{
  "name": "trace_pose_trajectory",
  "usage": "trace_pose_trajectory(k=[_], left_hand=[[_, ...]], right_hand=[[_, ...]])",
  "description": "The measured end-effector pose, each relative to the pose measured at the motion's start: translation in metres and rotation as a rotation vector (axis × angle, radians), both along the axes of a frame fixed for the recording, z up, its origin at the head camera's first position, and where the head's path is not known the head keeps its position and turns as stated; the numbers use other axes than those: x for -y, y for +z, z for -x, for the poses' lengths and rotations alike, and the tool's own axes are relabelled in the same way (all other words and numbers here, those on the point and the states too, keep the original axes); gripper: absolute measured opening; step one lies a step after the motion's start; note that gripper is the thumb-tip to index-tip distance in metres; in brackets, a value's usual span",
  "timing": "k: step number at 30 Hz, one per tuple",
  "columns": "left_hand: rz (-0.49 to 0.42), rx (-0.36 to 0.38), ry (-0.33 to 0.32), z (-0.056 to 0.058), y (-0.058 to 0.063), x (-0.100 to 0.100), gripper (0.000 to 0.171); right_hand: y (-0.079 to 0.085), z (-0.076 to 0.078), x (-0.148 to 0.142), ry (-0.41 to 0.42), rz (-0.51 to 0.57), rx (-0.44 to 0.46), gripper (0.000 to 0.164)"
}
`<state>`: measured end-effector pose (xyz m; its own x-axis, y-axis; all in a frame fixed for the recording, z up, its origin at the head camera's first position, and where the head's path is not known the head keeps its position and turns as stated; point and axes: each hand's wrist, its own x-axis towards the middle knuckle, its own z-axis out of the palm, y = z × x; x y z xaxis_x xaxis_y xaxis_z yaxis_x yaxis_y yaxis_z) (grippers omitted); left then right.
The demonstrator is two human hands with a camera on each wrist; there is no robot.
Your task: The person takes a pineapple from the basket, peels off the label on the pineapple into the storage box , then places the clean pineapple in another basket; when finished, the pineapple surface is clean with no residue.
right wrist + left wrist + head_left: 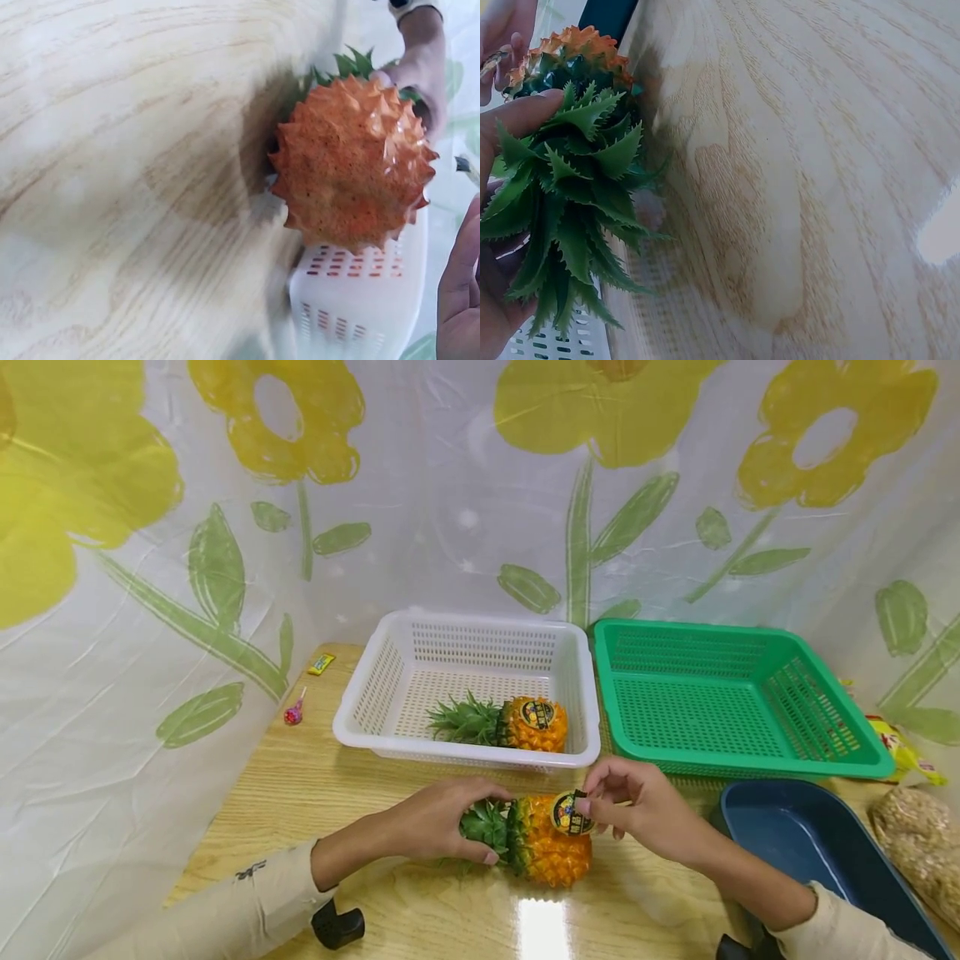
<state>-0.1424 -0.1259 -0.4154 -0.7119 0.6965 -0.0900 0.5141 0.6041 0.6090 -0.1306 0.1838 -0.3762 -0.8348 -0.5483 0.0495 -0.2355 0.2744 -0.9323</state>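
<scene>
On the table in front of me lies an orange pineapple (551, 856), its green crown toward the left. My left hand (438, 822) grips it around the crown, the thumb reaching the base of the leaves (574, 195). A round black-and-gold label (567, 814) overlaps the fruit's upper side in the head view. Thumb and index finger of my right hand (648, 806) pinch the label's dark edge. In the right wrist view the spiky orange base of the fruit faces the camera, and the label (468, 166) shows partly at the right edge above the fingers.
Behind my hands a white basket (352, 727) holds another labelled pineapple (534, 725). Beside it stands a green basket (697, 710), with a dark blue tray (795, 835) in front. A lollipop (293, 713) and a yellow packet (321, 664) lie at left; a brown bag (918, 835) lies at right.
</scene>
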Motion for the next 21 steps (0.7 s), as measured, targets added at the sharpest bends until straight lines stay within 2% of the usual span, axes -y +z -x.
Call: trace_pose_trajectory(k=[10, 21], left_hand=[[0.008, 0.012, 0.003, -0.002, -0.002, 0.002, 0.074], [0.003, 0.036, 0.0, 0.001, -0.002, 0.001, 0.074]], right_hand=[[0.004, 0.003, -0.015, 0.047, 0.006, 0.076, 0.013], [0.002, 0.004, -0.04, 0.071, -0.008, 0.112, 0.014]])
